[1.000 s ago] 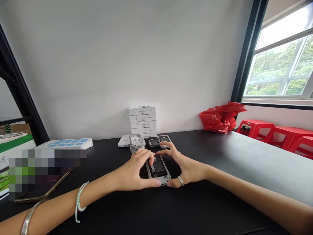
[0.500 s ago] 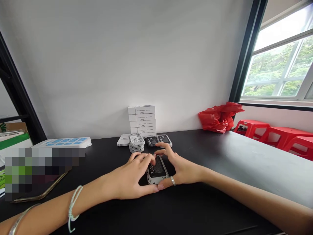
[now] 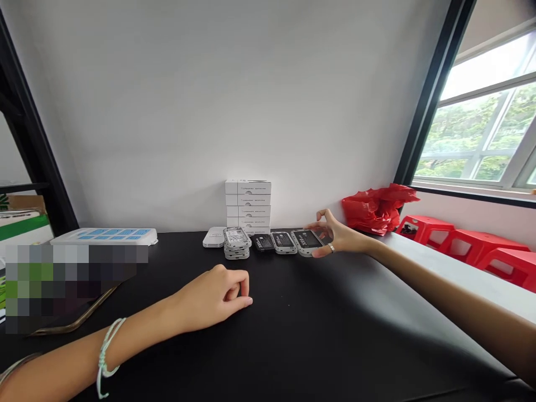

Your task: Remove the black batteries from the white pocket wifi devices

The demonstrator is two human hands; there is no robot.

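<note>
My right hand [image 3: 335, 237] holds a small white device [image 3: 307, 252] by its edges, thumb on the near side and fingers toward the far side. A black battery [image 3: 309, 239] lies inside that device, facing up. To its left is a matching white device [image 3: 288, 250] with a black battery in it. My left hand [image 3: 226, 296] rests over the table, fingers curled in and thumb forward, with nothing in it. Loose black batteries [image 3: 263, 242] lie beside a stack of open white device bodies [image 3: 237, 240]. Left of that stack are white covers [image 3: 213, 237], piled flat.
White boxes [image 3: 248, 206] are stacked against the wall. A red plastic bag [image 3: 372, 206] sits at the table's far right, and red stools [image 3: 481, 245] stand beyond it. A white tray with blue compartments [image 3: 109, 237] lies at the left. The table [image 3: 288, 346] is black.
My right hand has carried the device from the near middle to the right of the other device by the wall. My left hand has let go of it and curled up.
</note>
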